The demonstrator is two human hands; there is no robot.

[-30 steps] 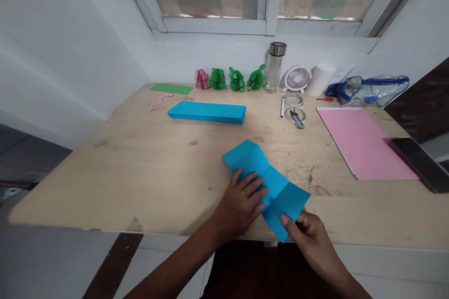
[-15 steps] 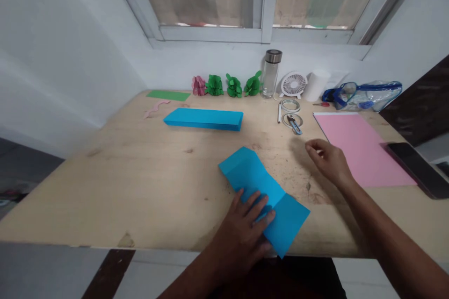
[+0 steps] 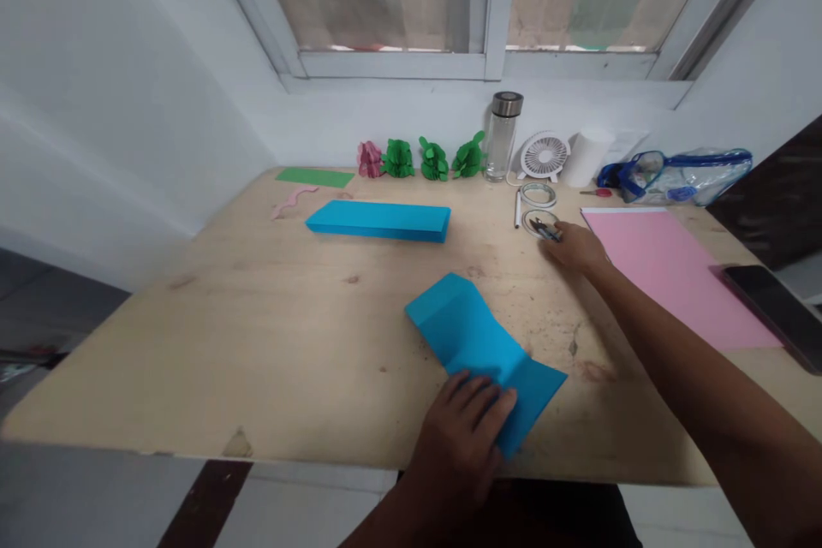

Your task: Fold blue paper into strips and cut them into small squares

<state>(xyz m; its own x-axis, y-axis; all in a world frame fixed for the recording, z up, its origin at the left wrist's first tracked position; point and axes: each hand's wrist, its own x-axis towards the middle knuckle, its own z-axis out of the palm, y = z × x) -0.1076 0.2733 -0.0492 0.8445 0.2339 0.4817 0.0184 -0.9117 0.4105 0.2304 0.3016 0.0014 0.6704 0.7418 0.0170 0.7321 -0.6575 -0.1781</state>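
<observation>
Head view: right hand (image 3: 576, 247) has left the creased blue sheet (image 3: 472, 324) for the snips (image 3: 543, 229), beyond that sheet, rightward; whether its grip has them, I can't tell. Left hand (image 3: 463, 437), fingers laid loosely on the sheet, apparently steadies it alone on the desk (image 3: 276, 325).

The forearms (image 3: 668, 347) are bare, the visible clothing (image 3: 558, 509) dark.
</observation>
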